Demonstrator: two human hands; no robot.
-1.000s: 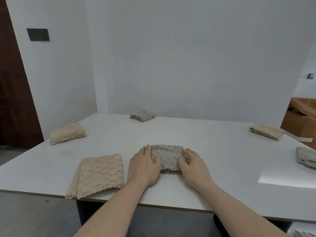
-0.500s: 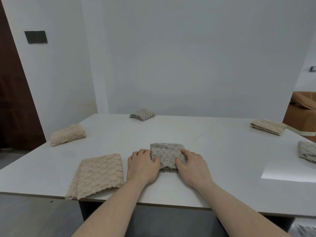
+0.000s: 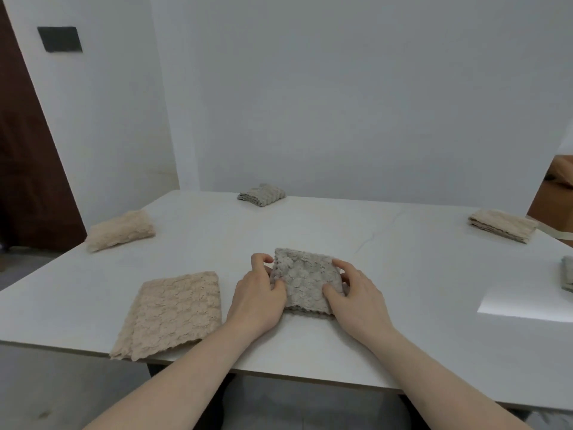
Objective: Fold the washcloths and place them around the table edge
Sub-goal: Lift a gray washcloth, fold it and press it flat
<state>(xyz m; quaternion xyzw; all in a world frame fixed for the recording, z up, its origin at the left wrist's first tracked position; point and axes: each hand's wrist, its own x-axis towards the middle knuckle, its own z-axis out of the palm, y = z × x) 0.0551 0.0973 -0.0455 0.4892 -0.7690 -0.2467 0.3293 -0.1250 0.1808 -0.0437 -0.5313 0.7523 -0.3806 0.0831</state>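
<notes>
A folded grey washcloth (image 3: 304, 279) lies on the white table (image 3: 403, 274) in front of me. My left hand (image 3: 259, 297) grips its left edge and my right hand (image 3: 356, 294) grips its right edge, fingers curled onto the cloth. A larger beige washcloth (image 3: 173, 313), folded flat, lies to the left at the near edge. Folded washcloths sit around the table: a beige one (image 3: 121, 229) at the left edge, a grey one (image 3: 261, 194) at the far edge, a beige one (image 3: 502, 225) at the far right, and a grey one (image 3: 567, 277) cut off at the right border.
White walls stand close behind the table. A dark brown door (image 3: 28, 169) is at the left. A cardboard box (image 3: 555, 193) shows at the right, past the table. A bright patch of light (image 3: 527, 301) falls on the table's right side.
My hands went from lying flat on the grey washcloth to pinching its left and right edges. The cloth's sides look slightly raised. The camera view shifted a little.
</notes>
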